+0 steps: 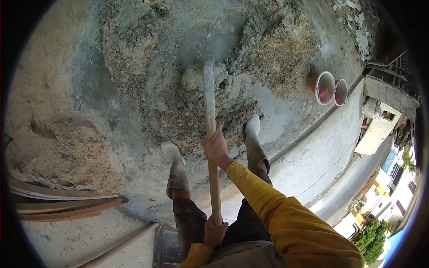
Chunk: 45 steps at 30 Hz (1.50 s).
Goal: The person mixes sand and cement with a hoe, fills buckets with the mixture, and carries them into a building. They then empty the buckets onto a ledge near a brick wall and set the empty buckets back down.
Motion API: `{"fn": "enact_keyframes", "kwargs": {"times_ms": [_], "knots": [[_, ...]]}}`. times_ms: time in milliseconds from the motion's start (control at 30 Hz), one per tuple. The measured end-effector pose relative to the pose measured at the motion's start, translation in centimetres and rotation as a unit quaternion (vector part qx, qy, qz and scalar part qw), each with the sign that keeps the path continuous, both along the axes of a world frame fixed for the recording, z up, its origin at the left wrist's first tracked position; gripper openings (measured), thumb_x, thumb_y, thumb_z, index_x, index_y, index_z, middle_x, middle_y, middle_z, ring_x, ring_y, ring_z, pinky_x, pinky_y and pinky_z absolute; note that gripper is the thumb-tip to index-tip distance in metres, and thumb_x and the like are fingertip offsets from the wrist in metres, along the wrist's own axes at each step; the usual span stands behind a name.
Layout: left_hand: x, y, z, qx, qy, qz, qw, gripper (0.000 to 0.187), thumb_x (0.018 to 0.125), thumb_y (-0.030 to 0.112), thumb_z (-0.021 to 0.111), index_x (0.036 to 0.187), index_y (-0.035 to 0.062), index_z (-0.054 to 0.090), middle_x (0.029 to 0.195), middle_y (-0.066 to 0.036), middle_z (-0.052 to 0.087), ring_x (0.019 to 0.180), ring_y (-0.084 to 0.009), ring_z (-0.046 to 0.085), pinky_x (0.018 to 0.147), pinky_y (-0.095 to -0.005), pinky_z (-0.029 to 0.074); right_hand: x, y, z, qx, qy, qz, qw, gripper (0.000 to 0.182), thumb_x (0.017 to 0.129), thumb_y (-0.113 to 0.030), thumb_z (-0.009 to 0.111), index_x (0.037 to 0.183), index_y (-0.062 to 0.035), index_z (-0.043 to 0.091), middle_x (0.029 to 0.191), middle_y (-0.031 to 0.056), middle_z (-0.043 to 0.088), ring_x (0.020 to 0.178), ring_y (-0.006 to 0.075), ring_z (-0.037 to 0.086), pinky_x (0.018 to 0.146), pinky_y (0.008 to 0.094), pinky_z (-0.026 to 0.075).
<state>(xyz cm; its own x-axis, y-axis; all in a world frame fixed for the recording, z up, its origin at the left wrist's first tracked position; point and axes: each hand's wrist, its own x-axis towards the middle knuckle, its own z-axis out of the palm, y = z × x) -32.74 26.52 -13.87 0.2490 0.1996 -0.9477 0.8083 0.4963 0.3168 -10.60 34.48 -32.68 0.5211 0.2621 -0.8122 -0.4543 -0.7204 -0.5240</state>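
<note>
My right hand is wrapped round the middle of a long wooden handle, apparently that of a hoe. Closer to my body, my left hand grips the handle's near end. The far end of the handle reaches into a heap of wet grey mortar; the blade cannot be made out there, hidden by or coated with the mix. Pale rubber boots stand on either side of the handle, at the near edge of the heap.
Two orange-red buckets lie or stand on the right beside a low ledge. A sand pile is at the left, above wooden boards. Rubble lies at the upper right. Buildings and a tree appear at the lower right.
</note>
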Motion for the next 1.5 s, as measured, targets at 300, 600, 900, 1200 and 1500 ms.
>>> {"fn": "enact_keyframes", "kwargs": {"times_ms": [300,600,900,1200,1500], "knots": [[3.4,5.6,-6.1,0.264,-0.047,-0.157,0.950,0.024,0.074,0.018,0.066,0.091,0.0051,0.055,0.075,-0.019,0.063,0.075,-0.0394,0.063,0.063,-0.0459,0.051,9.2,5.8,5.3,0.250,0.118,-0.167,0.946,0.034,0.074,0.002,0.060,0.100,0.0016,0.039,0.063,0.0096,0.052,0.042,0.0204,0.055,0.038,0.0341,0.046],[8.8,16.6,-11.2,0.285,0.044,-0.335,0.897,0.027,0.070,0.017,0.066,0.088,0.0018,0.052,0.073,-0.019,0.063,0.072,-0.0391,0.063,0.064,-0.0471,0.050,12.7,13.2,-8.1,0.039,0.139,-0.197,0.970,0.012,0.076,-0.003,0.059,0.069,0.0036,0.053,0.055,0.0098,0.054,0.043,0.0209,0.054,0.042,0.0370,0.048],[-0.1,-2.5,2.2,0.085,0.045,-0.213,0.972,0.031,0.070,0.021,0.062,0.093,0.0012,0.057,0.081,-0.023,0.064,0.081,-0.0413,0.063,0.073,-0.0481,0.050,1.6,-7.2,3.0,-0.033,0.206,-0.193,0.959,0.021,0.071,0.000,0.062,0.086,0.0041,0.048,0.062,0.0082,0.053,0.044,0.0184,0.056,0.039,0.0327,0.046],[11.6,8.2,-12.9,0.288,-0.052,-0.427,0.855,0.026,0.069,0.014,0.067,0.090,0.0065,0.055,0.074,-0.014,0.064,0.072,-0.0351,0.063,0.061,-0.0444,0.049,16.8,-6.2,-4.7,0.118,0.113,-0.388,0.907,0.013,0.078,-0.008,0.059,0.069,-0.0014,0.052,0.056,0.0100,0.053,0.047,0.0221,0.053,0.049,0.0365,0.049],[0.3,19.4,-2.8,0.255,0.048,-0.593,0.762,0.025,0.068,0.014,0.064,0.090,0.0050,0.056,0.076,-0.016,0.065,0.074,-0.0359,0.064,0.066,-0.0455,0.051,-1.2,0.8,-3.7,0.020,0.232,-0.448,0.863,0.015,0.079,-0.009,0.057,0.067,-0.0006,0.053,0.056,0.0101,0.054,0.048,0.0221,0.054,0.048,0.0371,0.049]]}}
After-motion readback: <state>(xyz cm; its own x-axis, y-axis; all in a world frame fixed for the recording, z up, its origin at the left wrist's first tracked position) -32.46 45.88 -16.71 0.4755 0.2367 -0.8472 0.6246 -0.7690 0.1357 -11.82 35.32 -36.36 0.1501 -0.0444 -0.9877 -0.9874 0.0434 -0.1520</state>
